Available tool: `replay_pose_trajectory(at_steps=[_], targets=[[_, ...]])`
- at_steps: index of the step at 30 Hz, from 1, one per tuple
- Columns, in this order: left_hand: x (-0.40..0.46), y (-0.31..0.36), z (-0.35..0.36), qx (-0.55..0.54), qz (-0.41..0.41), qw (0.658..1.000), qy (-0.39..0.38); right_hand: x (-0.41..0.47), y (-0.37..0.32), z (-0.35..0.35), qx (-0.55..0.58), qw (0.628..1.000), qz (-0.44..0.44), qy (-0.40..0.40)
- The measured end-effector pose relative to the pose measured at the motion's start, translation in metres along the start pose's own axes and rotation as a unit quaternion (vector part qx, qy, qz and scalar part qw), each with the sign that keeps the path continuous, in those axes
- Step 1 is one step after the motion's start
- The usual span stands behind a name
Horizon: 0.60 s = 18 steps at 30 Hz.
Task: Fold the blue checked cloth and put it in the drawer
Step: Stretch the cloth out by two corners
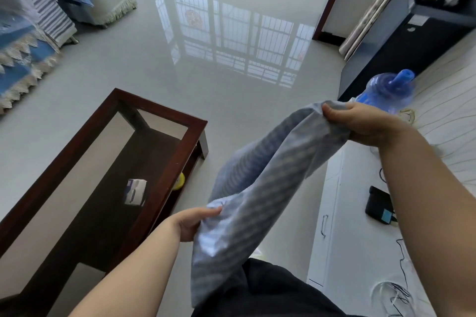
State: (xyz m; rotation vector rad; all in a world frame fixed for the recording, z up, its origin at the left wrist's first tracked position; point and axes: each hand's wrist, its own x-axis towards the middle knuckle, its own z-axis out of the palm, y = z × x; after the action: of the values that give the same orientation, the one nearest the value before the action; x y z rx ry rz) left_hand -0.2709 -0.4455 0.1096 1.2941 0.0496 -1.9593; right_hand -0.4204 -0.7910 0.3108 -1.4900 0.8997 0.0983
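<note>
The blue checked cloth (268, 183) hangs stretched in the air between my two hands, sagging toward the floor in front of my legs. My left hand (193, 222) pinches its lower left edge, fingers curled into the fabric. At the upper right, my right hand (360, 123) grips the other end, bunched in its fingers. A white cabinet with a metal handle (324, 225) on its front stands at the right; whether that front is the drawer I cannot tell.
A dark wooden coffee table (159, 175) with glass top stands on the left, a small box on its lower shelf. A blue water jug (386, 92), a black device (378, 204) and cables lie on the white cabinet top. Glossy floor stretches ahead.
</note>
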Motion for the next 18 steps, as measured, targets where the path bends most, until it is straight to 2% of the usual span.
replay_pose_trajectory(at_steps=[3, 5, 8, 10, 13, 15, 17, 18], targets=[[-0.006, 0.001, -0.016, -0.054, 0.098, 0.991, 0.074, 0.022, 0.027, 0.006, -0.066, 0.987, 0.065, 0.129], [-0.011, 0.002, -0.023, -0.071, 0.143, 0.977, 0.144, 0.034, 0.047, 0.009, -0.052, 0.975, 0.088, 0.196], [-0.019, 0.006, -0.033, -0.109, 0.194, 0.947, 0.230, 0.041, 0.059, 0.011, -0.039, 0.966, 0.076, 0.244], [-0.027, 0.017, -0.032, -0.105, 0.219, 0.936, 0.254, 0.042, 0.058, 0.009, -0.044, 0.962, 0.040, 0.267], [-0.040, 0.029, -0.031, -0.103, 0.218, 0.939, 0.243, 0.035, 0.048, 0.007, -0.077, 0.958, -0.042, 0.273], [-0.047, 0.031, -0.030, -0.098, 0.183, 0.954, 0.214, 0.028, 0.037, 0.007, -0.105, 0.958, -0.092, 0.249], [-0.050, 0.030, -0.020, -0.049, 0.113, 0.959, 0.255, 0.020, 0.024, 0.014, -0.152, 0.952, -0.140, 0.225], [-0.047, 0.031, -0.017, -0.008, 0.093, 0.948, 0.305, 0.018, 0.018, 0.020, -0.182, 0.947, -0.160, 0.213]])
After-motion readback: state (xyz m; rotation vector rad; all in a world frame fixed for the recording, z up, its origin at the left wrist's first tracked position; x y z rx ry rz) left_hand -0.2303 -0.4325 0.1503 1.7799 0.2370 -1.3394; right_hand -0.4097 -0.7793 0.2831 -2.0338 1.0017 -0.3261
